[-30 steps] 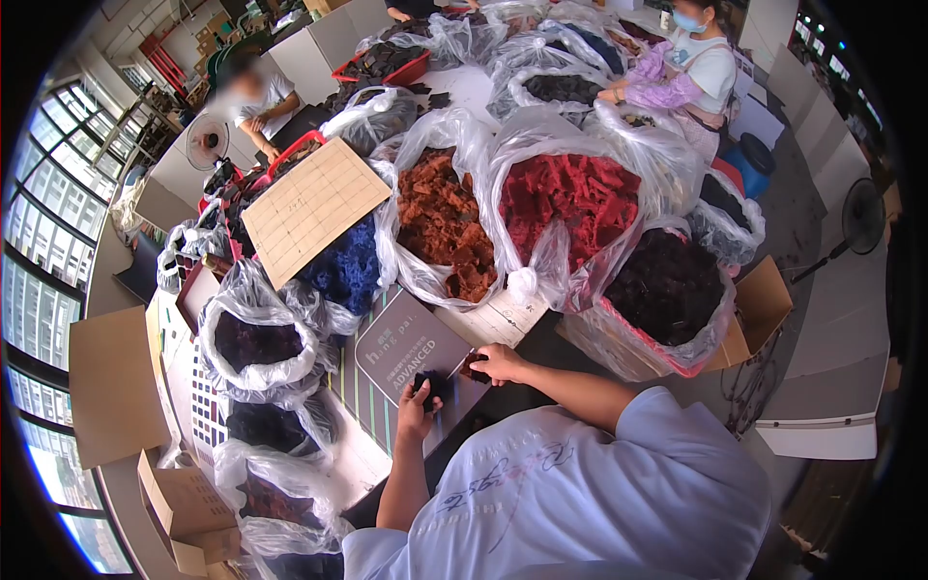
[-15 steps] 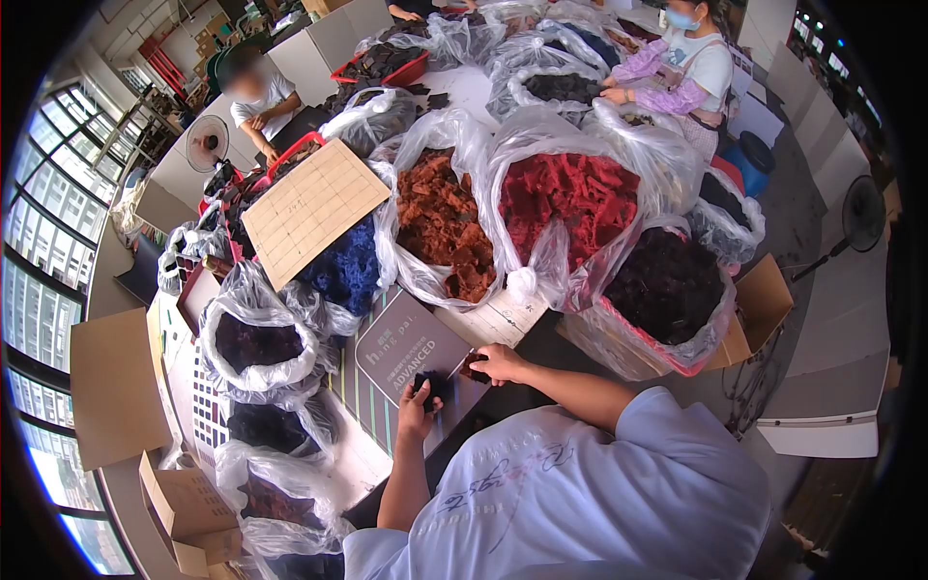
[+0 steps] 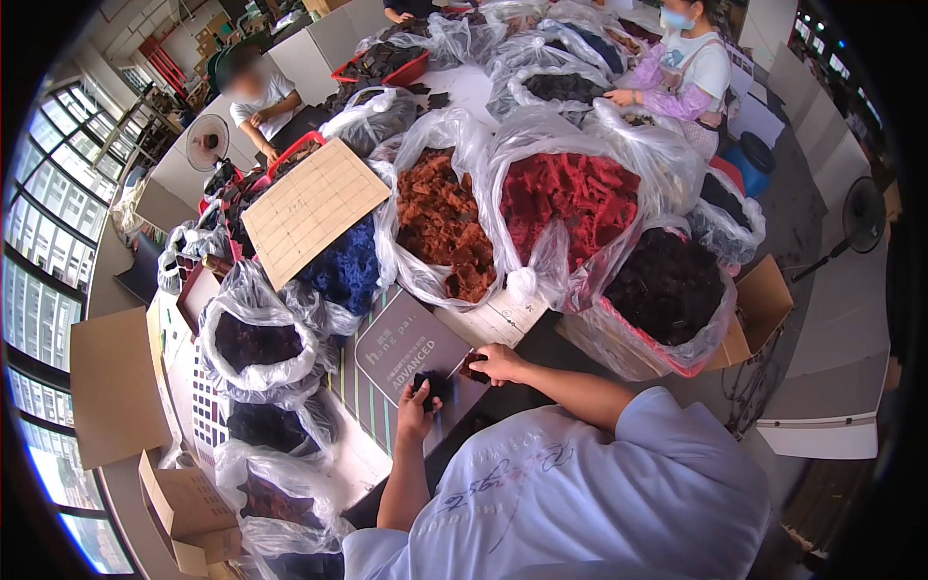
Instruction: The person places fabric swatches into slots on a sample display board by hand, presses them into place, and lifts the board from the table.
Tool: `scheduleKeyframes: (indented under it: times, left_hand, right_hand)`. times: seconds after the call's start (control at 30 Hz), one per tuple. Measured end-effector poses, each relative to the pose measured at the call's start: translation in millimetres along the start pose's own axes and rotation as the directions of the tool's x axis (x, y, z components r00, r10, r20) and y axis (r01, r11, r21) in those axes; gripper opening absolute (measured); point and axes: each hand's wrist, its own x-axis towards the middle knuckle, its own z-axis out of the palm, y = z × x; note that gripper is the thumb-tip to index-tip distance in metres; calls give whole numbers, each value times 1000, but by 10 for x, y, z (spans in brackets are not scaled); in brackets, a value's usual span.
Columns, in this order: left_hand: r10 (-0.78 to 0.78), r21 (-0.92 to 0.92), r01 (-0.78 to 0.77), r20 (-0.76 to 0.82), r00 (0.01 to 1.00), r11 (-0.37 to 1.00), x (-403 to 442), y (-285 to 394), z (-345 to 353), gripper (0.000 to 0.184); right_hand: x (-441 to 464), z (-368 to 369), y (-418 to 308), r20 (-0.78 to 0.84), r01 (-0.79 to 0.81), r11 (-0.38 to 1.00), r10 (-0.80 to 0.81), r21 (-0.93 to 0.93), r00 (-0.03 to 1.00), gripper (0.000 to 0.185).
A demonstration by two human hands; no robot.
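With my left hand (image 3: 417, 412) curled round the dark wad (image 3: 432, 389) and right hand (image 3: 500, 364) pinching the brown tuft (image 3: 473, 366), both at the grey board (image 3: 406, 338), I'd lighten the right grip (tuft looks crumbly) and steady the left.

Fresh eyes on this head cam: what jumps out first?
The red pile in its clear bag, upper middle of the picture, with the orange pile bagged just left of it. Below them is the gray board lettered ADVANCED; at its near edge the left hand holds a dark piece, the right hand a brown piece.
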Motion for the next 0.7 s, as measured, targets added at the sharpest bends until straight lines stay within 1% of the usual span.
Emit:
scheduleKeyframes:
  times: [0.7]
  left_hand:
    - [-3, -12, 3, -7, 1000, 1000, 2, -12, -8, 14]
  right_hand:
    - [10, 9, 21, -8, -2, 1000, 2, -15, 1000, 31]
